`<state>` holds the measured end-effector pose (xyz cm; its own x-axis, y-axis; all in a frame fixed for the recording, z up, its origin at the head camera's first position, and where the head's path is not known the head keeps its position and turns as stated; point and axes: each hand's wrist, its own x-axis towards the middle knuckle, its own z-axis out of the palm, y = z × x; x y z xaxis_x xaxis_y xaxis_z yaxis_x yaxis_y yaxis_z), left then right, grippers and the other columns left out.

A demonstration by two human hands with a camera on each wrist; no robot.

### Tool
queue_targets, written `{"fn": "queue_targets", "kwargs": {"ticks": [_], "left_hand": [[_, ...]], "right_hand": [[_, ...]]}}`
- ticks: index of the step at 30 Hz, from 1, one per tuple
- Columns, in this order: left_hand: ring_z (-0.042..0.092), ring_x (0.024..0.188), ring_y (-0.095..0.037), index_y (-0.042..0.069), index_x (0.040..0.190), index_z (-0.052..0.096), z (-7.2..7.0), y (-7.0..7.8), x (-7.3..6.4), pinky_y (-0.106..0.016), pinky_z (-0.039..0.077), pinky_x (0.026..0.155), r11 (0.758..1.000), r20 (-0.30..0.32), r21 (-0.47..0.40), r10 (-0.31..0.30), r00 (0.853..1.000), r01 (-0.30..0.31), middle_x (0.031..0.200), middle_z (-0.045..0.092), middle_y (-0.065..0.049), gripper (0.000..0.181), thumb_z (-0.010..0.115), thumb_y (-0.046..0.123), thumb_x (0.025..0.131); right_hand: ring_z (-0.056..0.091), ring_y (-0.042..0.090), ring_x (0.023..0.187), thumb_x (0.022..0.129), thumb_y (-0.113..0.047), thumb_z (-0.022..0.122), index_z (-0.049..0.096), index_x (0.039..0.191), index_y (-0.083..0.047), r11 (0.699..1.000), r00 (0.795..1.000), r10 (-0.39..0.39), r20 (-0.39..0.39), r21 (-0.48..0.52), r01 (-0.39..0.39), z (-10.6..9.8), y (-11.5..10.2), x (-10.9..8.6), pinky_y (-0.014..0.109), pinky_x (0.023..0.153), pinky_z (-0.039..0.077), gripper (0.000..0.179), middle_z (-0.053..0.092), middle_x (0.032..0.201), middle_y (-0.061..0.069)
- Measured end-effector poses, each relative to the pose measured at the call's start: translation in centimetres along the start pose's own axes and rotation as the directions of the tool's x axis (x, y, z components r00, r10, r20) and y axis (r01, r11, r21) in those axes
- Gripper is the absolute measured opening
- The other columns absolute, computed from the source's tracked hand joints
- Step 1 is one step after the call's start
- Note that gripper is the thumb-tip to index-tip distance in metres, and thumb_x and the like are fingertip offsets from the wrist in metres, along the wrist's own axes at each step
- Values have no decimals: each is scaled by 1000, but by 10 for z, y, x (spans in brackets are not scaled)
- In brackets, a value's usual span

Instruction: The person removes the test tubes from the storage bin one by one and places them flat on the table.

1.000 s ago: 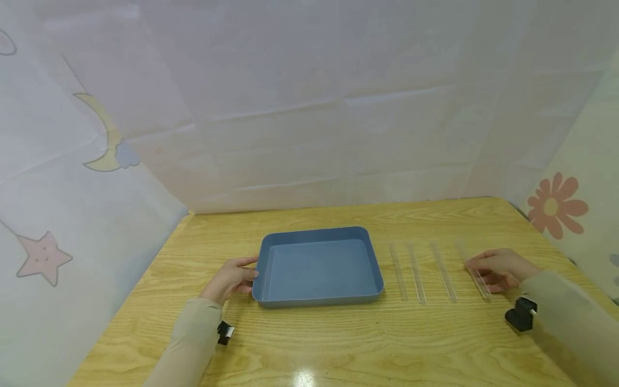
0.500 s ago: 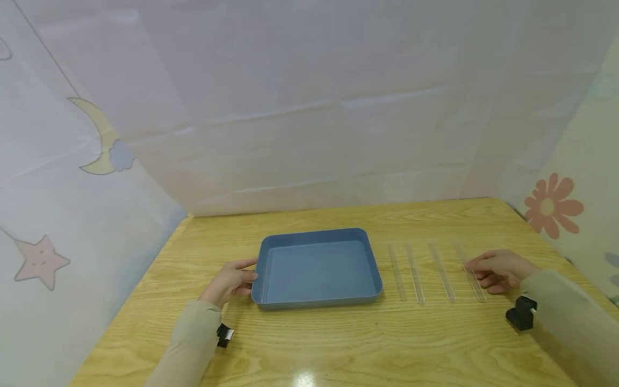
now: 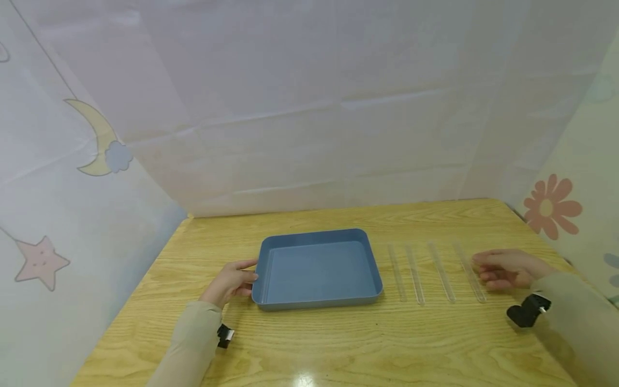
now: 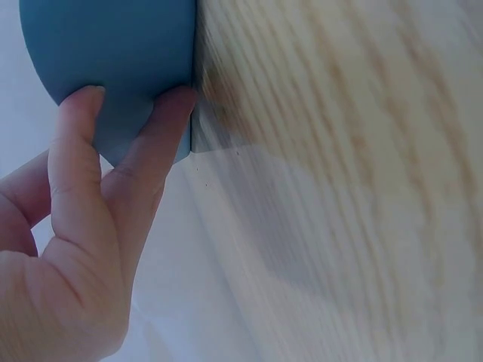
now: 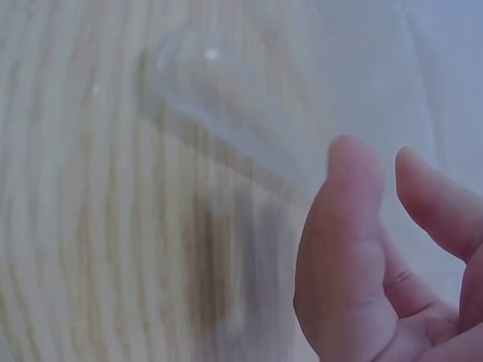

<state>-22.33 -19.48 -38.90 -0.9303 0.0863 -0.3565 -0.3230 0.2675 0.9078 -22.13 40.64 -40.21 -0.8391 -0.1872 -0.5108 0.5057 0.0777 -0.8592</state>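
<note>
My left hand (image 3: pixel 231 280) rests at the left wall of a shallow blue tray (image 3: pixel 316 271). In the left wrist view, two fairly straight fingertips touch the outside of the tray's wall (image 4: pixel 128 45), low by the table. To the right of the tray, several clear test tubes lie side by side, rounded ends toward me. My right hand (image 3: pixel 508 269) is just right of the outermost test tube (image 3: pixel 470 274) and holds nothing. In the right wrist view, thumb and finger stand apart, with the tube's rounded end (image 5: pixel 204 72) blurred on the table beyond them.
All of it stands on a yellow wood-grain table (image 3: pixel 338 344). Pale cloth (image 3: pixel 314 107) with printed shapes hangs behind and at both sides. The other clear tubes (image 3: pixel 415 277) lie between the tray and the outermost one. Each wrist wears a black camera mount (image 3: pixel 527 312).
My right hand has laid the outermost test tube flat in line with the others, let go of it and drawn slightly right. The left hand and the tray have stayed put.
</note>
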Motion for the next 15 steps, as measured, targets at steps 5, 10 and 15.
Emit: {"fn": "queue_targets", "kwargs": {"ticks": [5,10,15], "left_hand": [[67,70,-16,-4,146,39,0,0,0,-23,54,53,1000,-1,-5,2,1000,-2,96,70,-14,53,54,-5,95],[68,71,-17,-4,146,39,0,0,0,-23,55,54,1000,-4,-8,4,1000,-4,96,70,-14,53,54,-6,95],[67,69,-16,-3,146,40,1,0,1,-22,54,52,1000,-13,-9,-6,1000,6,95,70,-14,53,54,-6,95]], "right_hand": [[67,14,77,101,-15,54,67,90,-21,996,996,-34,82,80,28,2,-4,0,33,75,58,19,68,84,2],[68,16,84,103,-14,50,67,93,-20,988,988,-61,145,148,39,10,-10,1,35,80,57,21,68,90,3],[68,16,86,104,-14,47,70,96,-17,972,973,-81,215,232,30,23,-18,0,33,84,56,24,68,93,4]]}}
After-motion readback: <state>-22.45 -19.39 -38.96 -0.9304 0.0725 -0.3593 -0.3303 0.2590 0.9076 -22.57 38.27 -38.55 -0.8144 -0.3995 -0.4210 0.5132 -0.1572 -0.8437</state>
